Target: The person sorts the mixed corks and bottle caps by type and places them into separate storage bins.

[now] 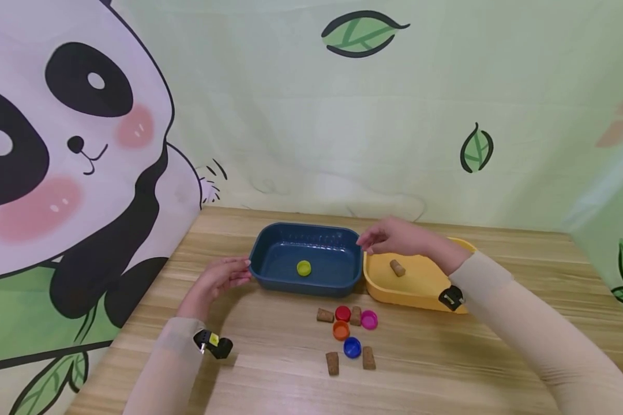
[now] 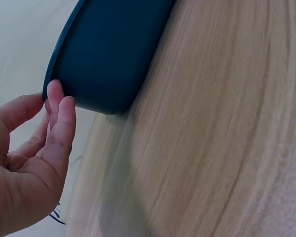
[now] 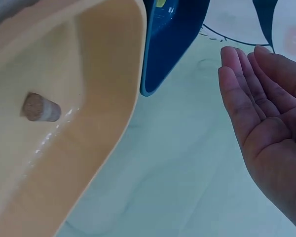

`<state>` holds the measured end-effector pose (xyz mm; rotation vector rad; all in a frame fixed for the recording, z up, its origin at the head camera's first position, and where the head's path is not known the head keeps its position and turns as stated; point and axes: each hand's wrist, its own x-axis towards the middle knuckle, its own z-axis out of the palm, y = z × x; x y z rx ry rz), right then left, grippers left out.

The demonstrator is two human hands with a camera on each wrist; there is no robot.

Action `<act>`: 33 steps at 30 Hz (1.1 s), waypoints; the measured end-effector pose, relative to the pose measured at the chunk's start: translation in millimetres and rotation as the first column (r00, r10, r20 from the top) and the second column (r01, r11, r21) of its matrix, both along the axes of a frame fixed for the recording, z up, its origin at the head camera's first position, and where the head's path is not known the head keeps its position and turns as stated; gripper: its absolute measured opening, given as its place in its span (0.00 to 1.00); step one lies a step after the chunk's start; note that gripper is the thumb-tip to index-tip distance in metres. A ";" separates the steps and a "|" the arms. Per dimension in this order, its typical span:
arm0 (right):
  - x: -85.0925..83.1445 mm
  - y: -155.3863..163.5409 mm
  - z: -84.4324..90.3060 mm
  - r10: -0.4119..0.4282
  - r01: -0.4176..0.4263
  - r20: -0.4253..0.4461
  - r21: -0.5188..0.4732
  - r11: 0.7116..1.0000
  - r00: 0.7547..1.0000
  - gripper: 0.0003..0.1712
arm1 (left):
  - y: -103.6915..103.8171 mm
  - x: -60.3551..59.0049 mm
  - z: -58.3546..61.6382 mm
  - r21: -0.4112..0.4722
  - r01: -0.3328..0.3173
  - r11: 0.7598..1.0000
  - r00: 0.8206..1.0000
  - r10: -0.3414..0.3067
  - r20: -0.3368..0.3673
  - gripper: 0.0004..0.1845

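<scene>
A deep blue tray (image 1: 306, 286) stands at the back of the table, a small yellow-green cap (image 1: 303, 268) inside it. My left hand (image 1: 220, 279) is at its left end; in the left wrist view, thumb and fingertips pinch the blue rim (image 2: 84, 64). My right hand (image 1: 394, 236) hovers over where the blue tray meets a yellow tray (image 1: 394, 295). Its fingers are loosely extended with nothing between them, apart from both trays in the right wrist view. One cork (image 3: 42, 107) lies in the yellow tray.
In front of the trays, several corks (image 1: 332, 363) lie on the wooden table among a red cap (image 1: 343, 314), an orange cap (image 1: 341, 330), a pink cap (image 1: 369, 320) and a blue cap (image 1: 352, 347). A printed panda curtain (image 1: 291, 115) hangs behind the table.
</scene>
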<state>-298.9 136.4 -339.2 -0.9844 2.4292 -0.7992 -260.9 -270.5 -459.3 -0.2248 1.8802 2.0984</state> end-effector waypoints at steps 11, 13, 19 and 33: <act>31.1 24.9 -7.9 -0.026 0.027 0.021 -0.034 0.999 0.999 0.16 | 2.1 -0.6 -0.4 -0.006 0.002 1.000 1.000 -0.002 0.008 0.28; 37.7 28.2 -9.6 -0.038 0.038 0.019 -0.038 0.999 0.999 0.16 | 2.5 0.3 -0.5 -0.008 0.002 1.000 1.000 -0.002 0.009 0.28; 51.6 35.4 -18.5 -0.067 0.065 -0.032 -0.062 0.996 0.997 0.15 | 2.2 0.4 0.2 -0.009 0.005 1.000 1.000 -0.005 0.008 0.28; 90.5 37.9 -52.4 -0.072 0.072 0.006 -0.112 0.991 0.997 0.13 | 0.5 0.4 0.5 -0.015 -0.002 1.000 1.000 0.002 0.013 0.27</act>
